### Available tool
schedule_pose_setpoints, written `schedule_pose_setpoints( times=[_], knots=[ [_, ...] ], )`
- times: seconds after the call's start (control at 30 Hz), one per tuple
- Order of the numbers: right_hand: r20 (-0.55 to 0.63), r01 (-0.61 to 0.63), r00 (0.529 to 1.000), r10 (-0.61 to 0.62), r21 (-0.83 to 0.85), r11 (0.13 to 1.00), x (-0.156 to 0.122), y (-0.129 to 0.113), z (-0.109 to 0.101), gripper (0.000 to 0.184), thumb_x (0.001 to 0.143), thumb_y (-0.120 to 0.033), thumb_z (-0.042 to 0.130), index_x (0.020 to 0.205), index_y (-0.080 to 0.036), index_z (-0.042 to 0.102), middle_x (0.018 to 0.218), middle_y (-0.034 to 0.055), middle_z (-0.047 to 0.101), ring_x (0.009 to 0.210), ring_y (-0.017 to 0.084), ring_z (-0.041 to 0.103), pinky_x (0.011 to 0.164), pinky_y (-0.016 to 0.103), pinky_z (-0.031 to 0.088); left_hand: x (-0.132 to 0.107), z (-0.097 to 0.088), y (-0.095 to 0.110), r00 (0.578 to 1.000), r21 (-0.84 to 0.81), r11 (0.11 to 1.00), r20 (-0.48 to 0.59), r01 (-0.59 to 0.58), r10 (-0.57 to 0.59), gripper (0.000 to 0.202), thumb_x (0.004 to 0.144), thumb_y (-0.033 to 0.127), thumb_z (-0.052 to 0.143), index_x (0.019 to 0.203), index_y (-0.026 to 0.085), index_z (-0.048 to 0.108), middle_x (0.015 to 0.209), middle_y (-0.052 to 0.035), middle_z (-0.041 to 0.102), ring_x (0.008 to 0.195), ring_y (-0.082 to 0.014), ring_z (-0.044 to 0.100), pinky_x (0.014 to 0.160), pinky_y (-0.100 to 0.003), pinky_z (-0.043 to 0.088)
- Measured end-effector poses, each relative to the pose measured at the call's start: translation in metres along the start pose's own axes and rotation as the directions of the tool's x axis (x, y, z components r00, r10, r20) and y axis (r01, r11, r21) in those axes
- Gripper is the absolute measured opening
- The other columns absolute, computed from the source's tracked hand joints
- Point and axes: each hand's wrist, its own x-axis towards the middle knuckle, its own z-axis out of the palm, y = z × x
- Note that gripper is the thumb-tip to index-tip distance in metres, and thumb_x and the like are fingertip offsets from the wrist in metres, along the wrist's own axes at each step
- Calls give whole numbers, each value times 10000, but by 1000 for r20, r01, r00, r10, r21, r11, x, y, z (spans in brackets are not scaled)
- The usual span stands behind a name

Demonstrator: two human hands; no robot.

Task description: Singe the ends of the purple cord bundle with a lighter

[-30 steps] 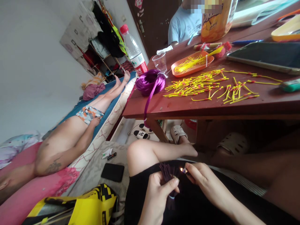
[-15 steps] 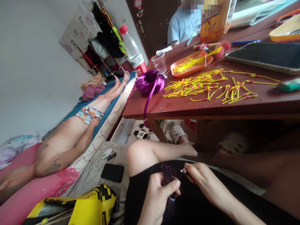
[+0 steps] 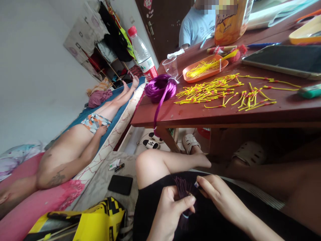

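Observation:
My left hand [image 3: 170, 209] is closed around a dark purple bundle of cut strands [image 3: 182, 189], held upright over my lap. My right hand [image 3: 218, 197] is closed on a small lighter [image 3: 197, 184], its tip right beside the top of the bundle. No flame shows. On the red-brown table [image 3: 200, 115] above my knees lie a coil of purple cord [image 3: 160, 88], with one strand hanging over the edge, and several yellow cords with red beads [image 3: 225, 93].
An orange tray [image 3: 220, 65] of yellow cords, a plastic cup [image 3: 171, 66], a water bottle [image 3: 142, 55], a tablet [image 3: 283, 60] and a snack tub [image 3: 232, 23] stand on the table. Another person sits behind it; someone lies on the bed at left. A black phone [image 3: 120, 184] lies beside my leg.
One second ago the lighter showed a small flame beside the bundle; the flame is out now. Both hands stay in nearly the same place over my lap.

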Motion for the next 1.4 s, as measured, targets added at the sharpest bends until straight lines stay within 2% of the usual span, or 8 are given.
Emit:
schedule_pose_setpoints(
  times=[0.3, 0.5, 0.8, 0.93, 1.03, 1.13, 1.2, 1.4],
  knots=[
    [-72, -28, 997, 31, 36, 999, 0, 2, 0, 405, 822, -461, 247, 501, -216, 275, 482, -44, 284, 465, 131, 323, 475, 243, 279, 0, 2, 1, 1000, -12, 1000, 3, 1, -1, 129, 651, 155, 608, 530, 116, 588, 466, 2, 527, 483, -104, 428, 507, -211, 312],
    [-107, -11, 994, 12, 18, 1000, -2, 3, 0, 417, 806, -456, 296, 478, -210, 367, 475, -15, 429, 514, 167, 446, 536, 255, 348, -1, 5, 6, 1000, -19, 1000, -18, 21, -21, 146, 609, 145, 620, 476, 123, 562, 440, 3, 512, 459, -101, 417, 490, -213, 303],
    [-139, 12, 990, -11, 12, 1000, -4, 3, 1, 446, 795, -478, 344, 468, -196, 455, 466, -9, 471, 491, 159, 444, 503, 243, 357, -1, 8, 8, 999, -9, 999, -9, 37, -37, 146, 591, 164, 630, 471, 121, 559, 429, 6, 512, 443, -97, 409, 479, -213, 300],
    [-134, -35, 989, 61, 183, 982, -3, -2, -3, 455, 791, -502, 353, 508, -175, 495, 504, 1, 480, 511, 155, 443, 502, 241, 368, -1, 6, 7, 999, -17, 999, -1, 45, -45, 138, 597, 170, 638, 490, 114, 570, 431, 6, 516, 447, -97, 411, 484, -212, 299],
    [-75, -64, 992, 99, 382, 922, -2, -5, -7, 454, 797, -512, 342, 615, -153, 553, 531, -10, 466, 513, 138, 423, 510, 236, 370, 0, 2, 3, 999, -74, 996, 12, 40, -39, 130, 623, 159, 630, 518, 108, 574, 455, 1, 528, 472, -98, 429, 505, -211, 309],
    [51, -28, 999, 3, 485, 874, -2, -7, -8, 388, 741, -502, 463, 663, -143, 585, 482, -43, 427, 469, 112, 387, 495, 227, 349, 0, -2, -2, 998, -169, 984, 38, 54, -48, 117, 636, 164, 638, 555, 102, 579, 465, 4, 534, 473, -91, 435, 500, -206, 310],
    [101, 2, 993, -63, 516, 857, -2, -7, -5, 308, 670, -446, 588, 679, -139, 598, 490, -42, 478, 476, 109, 416, 488, 220, 343, 0, -3, -4, 997, -219, 973, 45, 68, -60, 99, 637, 172, 647, 601, 97, 594, 459, 9, 537, 456, -87, 435, 483, -202, 305],
    [90, 7, 993, -71, 570, 821, -3, -8, 2, 201, 706, -304, 601, 602, -133, 588, 480, -10, 586, 473, 114, 484, 486, 213, 367, 1, -4, -7, 999, -217, 976, 31, 25, -18, 110, 653, 179, 652, 619, 83, 609, 477, -4, 556, 474, -87, 455, 497, -205, 323]
  ],
)
